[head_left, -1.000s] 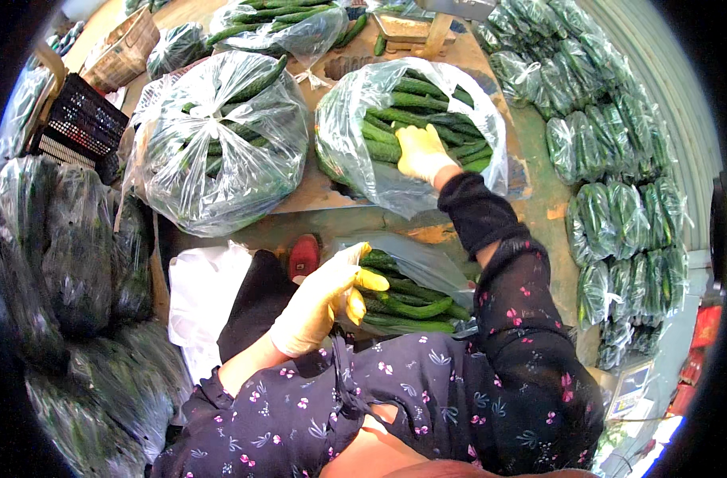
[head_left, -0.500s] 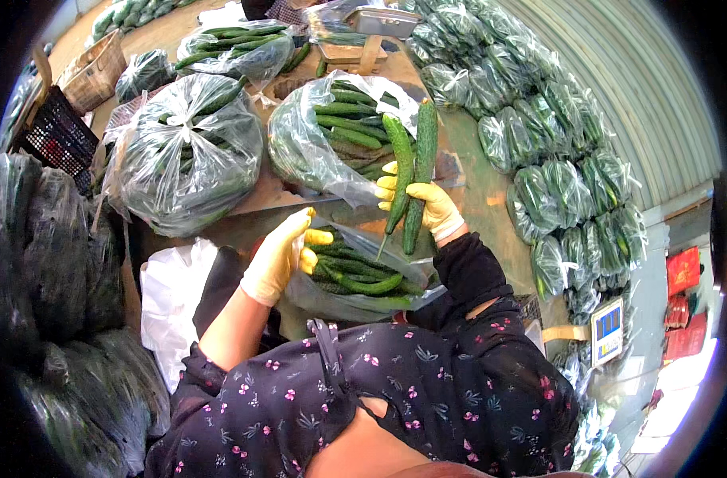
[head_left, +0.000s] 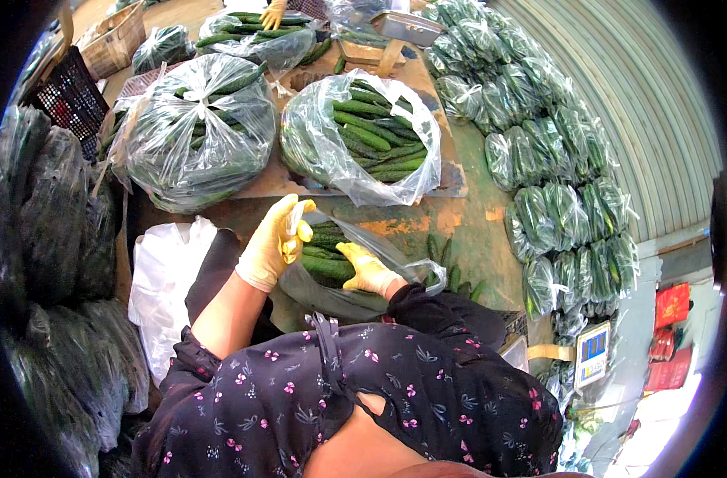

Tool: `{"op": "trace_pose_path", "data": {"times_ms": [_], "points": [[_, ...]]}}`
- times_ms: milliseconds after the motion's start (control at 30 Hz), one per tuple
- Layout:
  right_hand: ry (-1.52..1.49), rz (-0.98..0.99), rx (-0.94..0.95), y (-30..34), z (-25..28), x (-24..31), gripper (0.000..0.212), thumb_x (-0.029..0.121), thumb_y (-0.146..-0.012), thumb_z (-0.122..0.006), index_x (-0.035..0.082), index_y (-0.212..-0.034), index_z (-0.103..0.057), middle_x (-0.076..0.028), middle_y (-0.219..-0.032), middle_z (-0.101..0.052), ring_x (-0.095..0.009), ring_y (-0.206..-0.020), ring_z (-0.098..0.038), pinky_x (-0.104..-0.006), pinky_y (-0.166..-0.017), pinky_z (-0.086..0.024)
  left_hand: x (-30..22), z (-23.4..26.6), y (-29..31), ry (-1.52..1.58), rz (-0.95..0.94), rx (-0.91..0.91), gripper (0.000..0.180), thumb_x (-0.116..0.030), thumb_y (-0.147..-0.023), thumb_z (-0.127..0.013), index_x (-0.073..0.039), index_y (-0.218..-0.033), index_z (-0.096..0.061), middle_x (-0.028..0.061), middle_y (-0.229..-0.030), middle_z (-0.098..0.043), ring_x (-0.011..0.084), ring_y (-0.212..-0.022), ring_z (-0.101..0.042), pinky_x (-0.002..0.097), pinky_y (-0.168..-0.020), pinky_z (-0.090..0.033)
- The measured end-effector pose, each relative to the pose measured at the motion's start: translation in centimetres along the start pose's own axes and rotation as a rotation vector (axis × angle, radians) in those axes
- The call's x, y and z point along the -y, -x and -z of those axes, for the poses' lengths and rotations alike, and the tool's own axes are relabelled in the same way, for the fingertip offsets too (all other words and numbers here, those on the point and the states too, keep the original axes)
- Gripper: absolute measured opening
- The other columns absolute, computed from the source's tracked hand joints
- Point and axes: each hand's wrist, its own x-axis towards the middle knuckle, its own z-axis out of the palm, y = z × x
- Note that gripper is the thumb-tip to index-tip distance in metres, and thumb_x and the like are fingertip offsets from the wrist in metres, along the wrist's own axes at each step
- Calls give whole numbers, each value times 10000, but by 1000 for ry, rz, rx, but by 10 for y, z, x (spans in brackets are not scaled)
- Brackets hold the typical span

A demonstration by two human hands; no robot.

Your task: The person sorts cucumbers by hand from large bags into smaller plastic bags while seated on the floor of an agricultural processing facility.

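Note:
Close in front of me is a clear plastic bag (head_left: 295,288) partly filled with dark green cucumbers (head_left: 322,239). At its left rim my left hand (head_left: 274,245), in a yellow glove, is closed with the plastic pinched between its fingers. My right hand (head_left: 370,271), gloved the same, reaches into the mouth from the right. Its thumb and fingers lie around the end of a cucumber (head_left: 325,268) on the pile; the palm side is hidden. Beyond the hands stands a larger open bag (head_left: 311,147) packed with cucumbers.
A tied bag of cucumbers (head_left: 192,151) stands left of the open one. Loose cucumbers (head_left: 456,277) lie right of my bag. Bagged cucumbers (head_left: 546,199) are stacked along the right wall. White plastic bags (head_left: 168,279) hang at left. Another person's gloved hand (head_left: 274,14) is at the top.
My right hand has come down and left with the two cucumbers it held up, into the near bag. My left hand stays at the bag's rim. Another person's hand has appeared at the top.

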Motion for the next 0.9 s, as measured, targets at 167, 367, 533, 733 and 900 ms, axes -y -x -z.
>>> {"op": "trace_pose_path", "data": {"times_ms": [167, 367, 533, 733, 900], "points": [[-742, -199, 528, -75, 109, -8, 268, 187, -821, -713, 45, -1048, -696, -53, -949, -714, -141, -900, -662, -297, -841, -522, 0, -9, 3, -125, -18, 1, 500, -450, -956, -490, -46, -1244, -550, 52, -705, -629, 87, -406, -411, 211, -366, -330], [-380, -455, -12, -173, 137, -179, 374, 103, -823, -689, 18, -1181, -624, -110, -1154, -670, -194, -1073, -626, -308, -933, -483, -4, -25, -2, -198, 63, 50, 526, -401, -976, -472, -34, -1353, -474, 89, -802, -641, 82, -476, -495, 200, -424, -415], [319, -620, -273, -250, 157, -206, 512, 193, -702, -734, 77, -1179, -588, -206, -1121, -647, -360, -1098, -602, -417, -944, -472, -16, -23, -2, -119, 99, 52, 521, -314, -980, -502, -15, -1394, -398, 96, -841, -648, 83, -570, -555, 185, -492, -447], [459, -467, -129, -302, 164, -211, 542, 195, -617, -798, 116, -1129, -638, -180, -1103, -653, -334, -1070, -615, -414, -915, -489, -20, -14, -16, -78, 159, 88, 603, -326, -949, -557, -21, -1432, -365, 91, -881, -664, 80, -568, -545, 170, -530, -429], [506, -562, -32, -300, 162, -214, 701, 326, -604, -870, 147, -1226, -603, -116, -1151, -652, -321, -1097, -605, -409, -931, -476, -24, -16, -21, -115, 193, 49, 620, -326, -945, -561, -16, -1440, -354, 91, -887, -663, 82, -561, -530, 167, -531, -410]]}}
